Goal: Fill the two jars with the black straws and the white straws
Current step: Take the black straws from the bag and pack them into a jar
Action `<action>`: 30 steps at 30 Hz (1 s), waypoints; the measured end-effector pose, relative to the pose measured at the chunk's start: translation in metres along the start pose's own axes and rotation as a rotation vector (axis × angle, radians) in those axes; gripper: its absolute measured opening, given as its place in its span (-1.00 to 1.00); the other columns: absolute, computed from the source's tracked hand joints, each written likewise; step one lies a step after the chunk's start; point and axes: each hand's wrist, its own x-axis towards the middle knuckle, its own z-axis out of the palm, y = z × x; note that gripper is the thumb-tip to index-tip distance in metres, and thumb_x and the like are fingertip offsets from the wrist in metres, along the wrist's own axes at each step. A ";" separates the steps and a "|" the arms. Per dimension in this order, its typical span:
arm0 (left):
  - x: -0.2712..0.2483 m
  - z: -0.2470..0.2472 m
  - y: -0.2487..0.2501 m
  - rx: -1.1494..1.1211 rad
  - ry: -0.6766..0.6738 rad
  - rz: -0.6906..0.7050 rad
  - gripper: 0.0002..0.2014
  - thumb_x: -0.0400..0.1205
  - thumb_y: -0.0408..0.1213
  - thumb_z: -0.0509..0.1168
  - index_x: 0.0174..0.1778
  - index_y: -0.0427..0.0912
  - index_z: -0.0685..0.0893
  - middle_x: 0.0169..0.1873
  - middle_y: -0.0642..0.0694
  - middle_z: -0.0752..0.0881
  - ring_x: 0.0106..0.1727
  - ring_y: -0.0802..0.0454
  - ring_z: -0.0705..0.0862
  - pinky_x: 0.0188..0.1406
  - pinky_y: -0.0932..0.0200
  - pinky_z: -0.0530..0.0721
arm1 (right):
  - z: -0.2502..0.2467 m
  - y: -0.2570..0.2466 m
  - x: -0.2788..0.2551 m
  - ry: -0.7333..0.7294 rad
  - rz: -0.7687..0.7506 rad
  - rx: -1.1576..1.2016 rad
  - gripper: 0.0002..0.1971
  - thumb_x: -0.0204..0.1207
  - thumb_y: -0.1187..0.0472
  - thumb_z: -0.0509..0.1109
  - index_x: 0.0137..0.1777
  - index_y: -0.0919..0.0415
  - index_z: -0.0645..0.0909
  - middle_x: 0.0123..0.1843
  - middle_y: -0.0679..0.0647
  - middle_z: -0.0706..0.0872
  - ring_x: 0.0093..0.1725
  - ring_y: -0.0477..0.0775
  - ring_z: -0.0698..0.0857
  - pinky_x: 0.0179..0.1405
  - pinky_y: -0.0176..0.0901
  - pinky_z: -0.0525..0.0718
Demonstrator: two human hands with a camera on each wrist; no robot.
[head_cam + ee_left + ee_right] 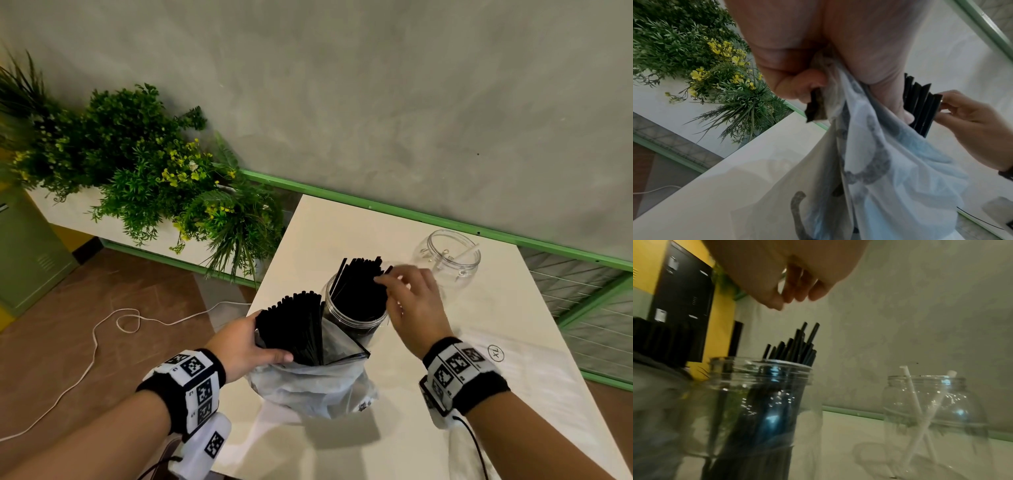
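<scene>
My left hand (pixel 246 342) grips a translucent plastic bag (pixel 308 387) with a bundle of black straws (pixel 294 325) standing in it, at the table's left edge. In the left wrist view the thumb (pixel 898 97) presses the bag (pixel 890 162). Just right of the bag stands a clear jar (pixel 356 318) packed with black straws (pixel 359 281). My right hand (pixel 411 301) hovers over their tops; the right wrist view shows its fingers (pixel 797 288) loosely curled and empty above the straws (pixel 797 345). A second clear jar (pixel 448 257) behind holds a few white straws (pixel 910 394).
The white table (pixel 342 222) stands against a grey wall with a green rail (pixel 376 205). A pale sheet marked XL (pixel 495 353) lies by my right wrist. Potted plants (pixel 137 164) and a white cord (pixel 102 325) on the floor are to the left.
</scene>
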 end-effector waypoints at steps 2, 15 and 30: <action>-0.001 0.000 0.001 -0.003 0.005 0.008 -0.54 0.27 0.11 0.58 -0.17 0.35 0.39 -0.25 0.40 0.58 -0.20 0.54 0.52 -0.37 0.60 0.44 | -0.004 -0.011 -0.007 -0.113 -0.040 0.116 -0.78 0.53 0.19 0.34 0.12 0.19 0.70 -0.01 0.08 0.61 -0.06 0.06 0.57 -0.04 -0.21 0.56; 0.000 0.001 -0.002 -0.037 0.015 0.024 -0.44 0.10 0.34 0.50 -0.08 0.29 0.48 -0.21 0.37 0.64 -0.11 0.41 0.63 -0.27 0.56 0.51 | 0.015 -0.026 0.083 -0.180 0.205 0.124 -0.77 0.42 0.14 0.55 0.01 0.21 0.67 -0.14 0.01 0.77 -0.10 0.06 0.64 -0.02 -0.07 0.54; 0.000 0.003 -0.002 -0.026 0.022 0.020 -0.53 0.26 0.12 0.57 -0.11 0.31 0.41 -0.24 0.41 0.57 -0.17 0.46 0.55 -0.34 0.58 0.43 | 0.019 0.005 0.021 -0.387 0.495 0.202 -0.57 0.70 0.27 0.18 0.57 0.23 0.35 0.54 0.17 0.46 0.50 0.14 0.47 0.39 -0.41 0.24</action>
